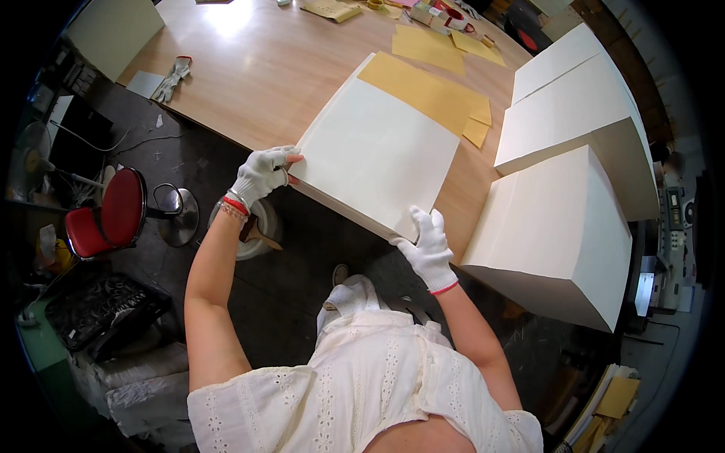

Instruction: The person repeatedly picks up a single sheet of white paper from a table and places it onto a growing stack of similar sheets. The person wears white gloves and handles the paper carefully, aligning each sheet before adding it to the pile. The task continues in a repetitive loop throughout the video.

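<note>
On the table (pixel 234 83), my left hand (pixel 259 174) grips the white stack (pixel 374 151) by its left corner, my right hand (pixel 429 253) by its near corner.

White glare is blooming on the far left of the pale wood-grain table (pixel 234 87); the thick, square stack of white sheets (pixel 377 143) is reflecting light brightly. The dark grey floor (pixel 279 317) is lying dim. Fisheye distortion is bending edges toward a black rim.
</note>
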Demonstrator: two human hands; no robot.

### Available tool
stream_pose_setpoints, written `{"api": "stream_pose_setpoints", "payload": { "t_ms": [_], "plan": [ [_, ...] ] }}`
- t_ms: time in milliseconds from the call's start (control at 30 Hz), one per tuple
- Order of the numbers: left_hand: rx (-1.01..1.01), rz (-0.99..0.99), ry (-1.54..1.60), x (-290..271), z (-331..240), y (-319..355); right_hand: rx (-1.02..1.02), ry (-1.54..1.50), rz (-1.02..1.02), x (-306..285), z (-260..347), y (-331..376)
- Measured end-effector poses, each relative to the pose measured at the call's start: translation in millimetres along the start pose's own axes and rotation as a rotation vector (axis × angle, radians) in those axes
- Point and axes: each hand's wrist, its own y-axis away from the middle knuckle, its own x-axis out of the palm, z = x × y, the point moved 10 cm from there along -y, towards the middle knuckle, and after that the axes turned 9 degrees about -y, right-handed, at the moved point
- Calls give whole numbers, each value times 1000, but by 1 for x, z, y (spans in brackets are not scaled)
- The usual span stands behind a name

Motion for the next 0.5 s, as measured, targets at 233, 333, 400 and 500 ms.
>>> {"api": "stream_pose_setpoints", "payload": {
  "t_ms": [233, 333, 400, 500],
  "plan": [
    [150, -145, -103, -5, -12, 10, -56, -34, -35, -2, 9, 2],
    [77, 62, -40, -1, -4, 0, -41, -119, -34, -1, 0, 0],
    [-8, 84, -10, -1, 2, -1, -45, -168, -37, 0, 0, -3],
    [-86, 119, 142, 4, 11, 0, -86, -171, -58, -4, 6, -1]
  ]
}}
